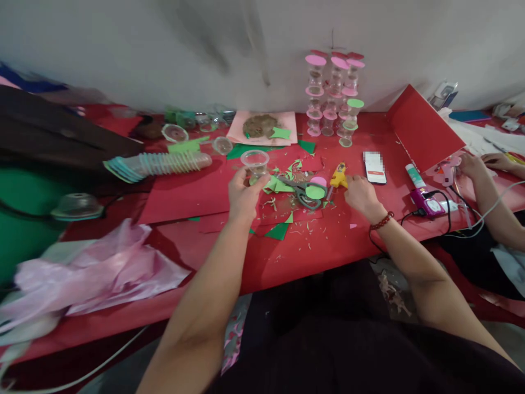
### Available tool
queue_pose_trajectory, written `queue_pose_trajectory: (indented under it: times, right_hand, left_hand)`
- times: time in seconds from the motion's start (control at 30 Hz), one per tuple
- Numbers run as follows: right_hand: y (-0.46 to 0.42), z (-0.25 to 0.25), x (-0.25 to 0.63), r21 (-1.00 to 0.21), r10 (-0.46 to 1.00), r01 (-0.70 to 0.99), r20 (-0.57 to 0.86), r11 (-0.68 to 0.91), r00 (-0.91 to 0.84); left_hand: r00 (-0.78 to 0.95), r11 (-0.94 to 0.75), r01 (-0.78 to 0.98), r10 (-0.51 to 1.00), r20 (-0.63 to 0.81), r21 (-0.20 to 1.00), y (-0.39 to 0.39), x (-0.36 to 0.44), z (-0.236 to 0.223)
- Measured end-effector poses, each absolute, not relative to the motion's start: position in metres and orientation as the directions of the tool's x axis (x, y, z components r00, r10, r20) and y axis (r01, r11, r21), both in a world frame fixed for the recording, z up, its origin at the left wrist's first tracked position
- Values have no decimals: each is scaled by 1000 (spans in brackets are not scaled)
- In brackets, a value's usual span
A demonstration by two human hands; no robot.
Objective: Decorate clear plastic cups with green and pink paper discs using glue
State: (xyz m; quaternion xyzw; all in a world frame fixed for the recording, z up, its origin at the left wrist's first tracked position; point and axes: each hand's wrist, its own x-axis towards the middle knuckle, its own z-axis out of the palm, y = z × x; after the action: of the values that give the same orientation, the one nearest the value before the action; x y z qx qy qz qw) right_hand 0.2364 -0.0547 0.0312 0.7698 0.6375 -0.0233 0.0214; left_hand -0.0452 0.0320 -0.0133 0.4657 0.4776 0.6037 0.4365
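Observation:
A clear plastic cup [255, 160] is in my left hand [243, 196], with thumb and fingers closed about its lower part. My right hand [363, 196] has its fingers curled at the back of a yellow hot glue gun [339, 175]; the handle is hidden behind the fingers. Between the two hands lie dark-handled scissors [301, 189], a green paper disc [316, 191], a pink disc [319, 180] and green scraps [279, 185]. A red bead bracelet circles my right wrist.
Disc-topped cup towers [330, 98] stand at the wall. Nested cups [159, 164] lie left, pink cloth [110, 273] nearer. A phone [374, 167], glue stick [415, 176] and purple power strip [429, 203] with cords sit right, beside another person's hands [471, 166].

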Motion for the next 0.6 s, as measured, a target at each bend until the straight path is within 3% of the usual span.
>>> queue_pose_trajectory:
  times: [0.23, 0.3, 0.4, 0.43, 0.5, 0.53, 0.6]
  right_hand:
    - [-56, 51, 246, 30, 976, 975, -10, -219, 219]
    - [-58, 60, 253, -71, 968, 969, 74, -236, 241]
    - [-57, 74, 256, -366, 957, 908, 122, -205, 265]
    - [-56, 79, 253, -594, 953, 787, 107, -167, 283]
    - [-53, 85, 239, -952, 976, 303, 27, -40, 215]
    - [-51, 87, 229, -999, 991, 49, 8, 2, 131]
    - [-46, 85, 207, -977, 1000, -213, 23, 26, 18]
  left_hand:
    - [-182, -188, -61, 968, 174, 980, 32, -47, -14]
    - [-186, -205, -50, 963, 193, 977, 31, -47, -13]
    - [-186, -201, -75, 965, 184, 977, 30, -47, -13]
    - [-178, -194, -90, 968, 176, 977, 31, -46, -13]
    - [-144, -174, -124, 977, 156, 977, 31, -46, -14]
    - [-118, -161, -142, 982, 145, 977, 31, -46, -14]
    - [-47, -127, -173, 992, 121, 977, 31, -45, -14]
